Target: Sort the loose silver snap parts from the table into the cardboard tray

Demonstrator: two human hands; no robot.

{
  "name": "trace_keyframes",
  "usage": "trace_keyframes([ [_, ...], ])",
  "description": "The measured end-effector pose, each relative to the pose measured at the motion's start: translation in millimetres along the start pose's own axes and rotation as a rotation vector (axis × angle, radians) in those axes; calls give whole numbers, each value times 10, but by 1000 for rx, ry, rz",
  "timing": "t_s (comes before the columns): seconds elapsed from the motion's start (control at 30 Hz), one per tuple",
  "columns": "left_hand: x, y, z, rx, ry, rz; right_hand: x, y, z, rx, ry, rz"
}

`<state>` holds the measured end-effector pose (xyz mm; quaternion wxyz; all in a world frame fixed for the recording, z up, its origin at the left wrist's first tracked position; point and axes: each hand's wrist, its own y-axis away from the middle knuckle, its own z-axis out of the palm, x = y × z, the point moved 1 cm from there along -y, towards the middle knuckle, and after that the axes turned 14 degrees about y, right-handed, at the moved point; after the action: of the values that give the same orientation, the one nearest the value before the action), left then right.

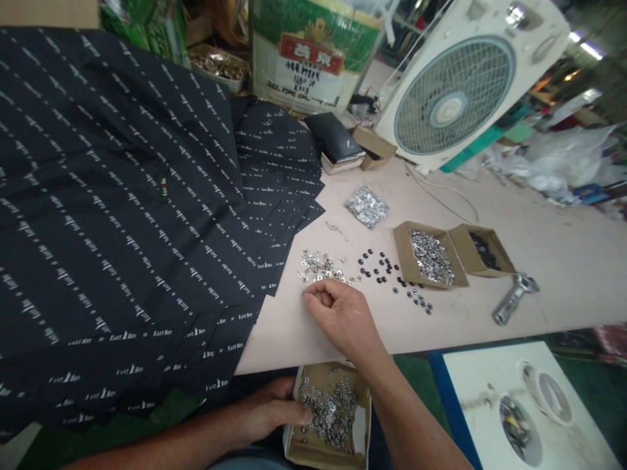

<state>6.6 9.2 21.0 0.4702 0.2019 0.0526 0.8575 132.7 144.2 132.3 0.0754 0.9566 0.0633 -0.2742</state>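
Note:
My left hand [280, 411] grips the left wall of a small cardboard box [361, 427] below the table's front edge, its thumb over the rim. Many small silvery metal snap fasteners [333, 411] lie inside that box. My right hand [337, 313] rests on the tabletop above it, with the fingers curled and thumb and forefinger pinched together. What the pinch holds, if anything, is too small to make out. Just beyond those fingers is a loose scatter of silvery snap parts [321, 264]. Black round snap caps [382, 264] are spread to their right.
Dark printed fabric [122, 196] covers the table's left side. Two open cardboard boxes, one of silvery parts [431, 258] and one of black parts [484, 251], stand right, near a metal tool [514, 299]. Behind are a bag of metal parts [367, 207] and a fan [450, 104].

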Motion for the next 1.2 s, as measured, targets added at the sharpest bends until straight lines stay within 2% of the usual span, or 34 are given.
trace_keyframes([
  [0.1, 21, 2, 16, -17, -6, 14, 21, 4, -96, -110, -508, 198],
  [0.2, 25, 4, 15, -19, -23, 19, 25, -14, -188, -178, -974, 290],
  [0.27, 20, 5, 5, -14, -22, 20, 15, -33, -221, -216, -1090, 307],
  [0.33, 14, 3, -4, -10, -17, 22, -2, -54, -221, -240, -1105, 321],
  [0.43, 9, 1, -8, -7, -1, 9, -27, -88, -171, -197, -910, 306],
  [0.6, 21, 3, 3, -15, 24, 23, -52, -154, -44, 8, -5, 124],
  [0.7, 34, 3, 13, -24, 28, 21, -58, -176, 19, 84, 249, 66],
  [0.83, 43, 1, 23, -39, 30, 23, -60, -159, 47, 105, 345, -15],
  [0.93, 29, 3, 6, 1, 12, 7, -50, -123, 40, 123, 342, -43],
  [1.13, 3, 8, -18, -10, 11, 13, -32, -96, 39, 134, 313, -26],
  [1.2, 5, 8, -18, -7, 15, 15, -33, -100, 21, 112, 199, 17],
])
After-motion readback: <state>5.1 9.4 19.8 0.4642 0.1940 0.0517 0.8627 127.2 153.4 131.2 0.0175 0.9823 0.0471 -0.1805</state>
